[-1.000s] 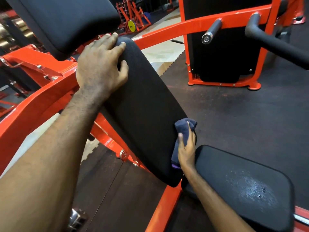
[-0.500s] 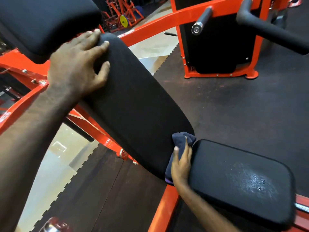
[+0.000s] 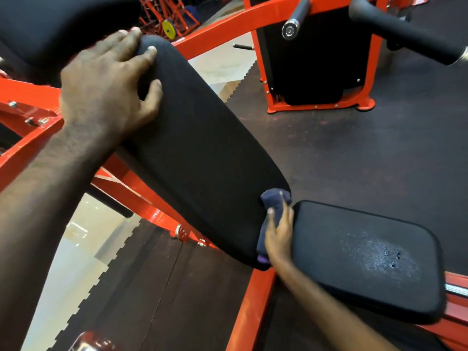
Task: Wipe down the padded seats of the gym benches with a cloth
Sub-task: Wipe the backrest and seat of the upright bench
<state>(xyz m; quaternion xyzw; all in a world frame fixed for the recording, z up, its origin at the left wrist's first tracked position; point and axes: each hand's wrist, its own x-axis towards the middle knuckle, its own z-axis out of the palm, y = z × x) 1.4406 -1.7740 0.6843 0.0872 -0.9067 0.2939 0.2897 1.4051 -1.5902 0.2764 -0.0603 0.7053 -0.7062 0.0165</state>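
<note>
A long black back pad (image 3: 207,153) slants down from the upper left toward a flat black seat pad (image 3: 354,262), whose surface is worn and pitted on the right. My left hand (image 3: 106,89) rests on the top end of the back pad, fingers spread over its rounded edge. My right hand (image 3: 279,234) presses a dark blue cloth (image 3: 272,196) flat against the back pad's lower end, in the gap beside the seat pad. Part of the cloth is bunched above my fingertips and part is hidden under my palm.
Another black pad (image 3: 63,21) overhangs at the top left. The bench's red steel frame (image 3: 253,307) runs beneath the pads. A red and black machine (image 3: 311,59) with black handles (image 3: 405,29) stands behind, on dark rubber flooring (image 3: 354,153).
My right hand has slid the cloth down the back pad's right edge to its lower end by the seat. My left hand has stayed on top of the pad.
</note>
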